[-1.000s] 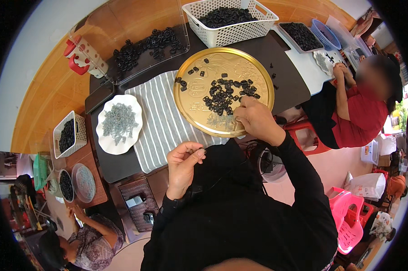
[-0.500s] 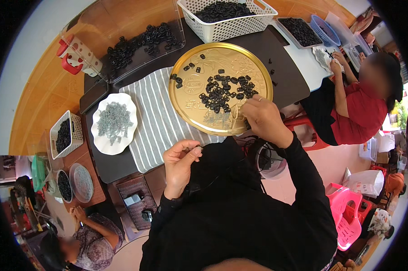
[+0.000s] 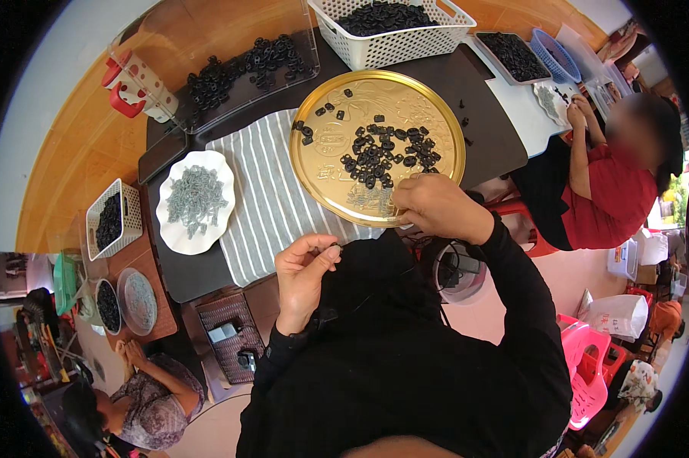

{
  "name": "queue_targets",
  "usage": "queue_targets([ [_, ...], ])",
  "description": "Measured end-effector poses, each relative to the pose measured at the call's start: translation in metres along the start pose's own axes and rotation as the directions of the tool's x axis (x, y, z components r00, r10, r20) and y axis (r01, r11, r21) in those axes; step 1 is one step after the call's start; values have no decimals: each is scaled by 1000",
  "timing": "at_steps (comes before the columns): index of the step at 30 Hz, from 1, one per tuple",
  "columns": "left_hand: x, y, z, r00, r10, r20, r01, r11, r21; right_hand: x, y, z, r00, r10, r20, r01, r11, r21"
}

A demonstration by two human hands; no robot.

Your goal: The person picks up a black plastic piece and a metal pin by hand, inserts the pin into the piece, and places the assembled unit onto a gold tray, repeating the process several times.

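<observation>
Right hand (image 3: 436, 206) now lowered to near rim of gold tray (image 3: 314, 164), fingers pinched over black pieces (image 3: 383, 149). Left hand (image 3: 302, 267), below tray, pinched on small dark piece; assembly judged ongoing.

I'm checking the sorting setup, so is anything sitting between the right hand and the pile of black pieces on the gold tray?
Nothing visible: the right hand rests at the gold tray rim, bare tray before the black pieces.
</observation>
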State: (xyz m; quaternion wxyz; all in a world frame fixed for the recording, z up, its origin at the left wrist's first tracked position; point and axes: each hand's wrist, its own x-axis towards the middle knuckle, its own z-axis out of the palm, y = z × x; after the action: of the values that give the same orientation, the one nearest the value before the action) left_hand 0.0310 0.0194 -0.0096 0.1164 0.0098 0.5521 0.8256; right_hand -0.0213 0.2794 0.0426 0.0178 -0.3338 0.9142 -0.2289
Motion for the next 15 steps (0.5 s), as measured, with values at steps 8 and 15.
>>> queue_targets([
  [8,0,0,-1,1000,13,-11,-13,1000,13,6,1,5,996,-15,-87,5,994,-111],
  [15,-1,0,0,1000,29,-8,-29,1000,9,4,25,11,981,40,-189,-31,998,50],
])
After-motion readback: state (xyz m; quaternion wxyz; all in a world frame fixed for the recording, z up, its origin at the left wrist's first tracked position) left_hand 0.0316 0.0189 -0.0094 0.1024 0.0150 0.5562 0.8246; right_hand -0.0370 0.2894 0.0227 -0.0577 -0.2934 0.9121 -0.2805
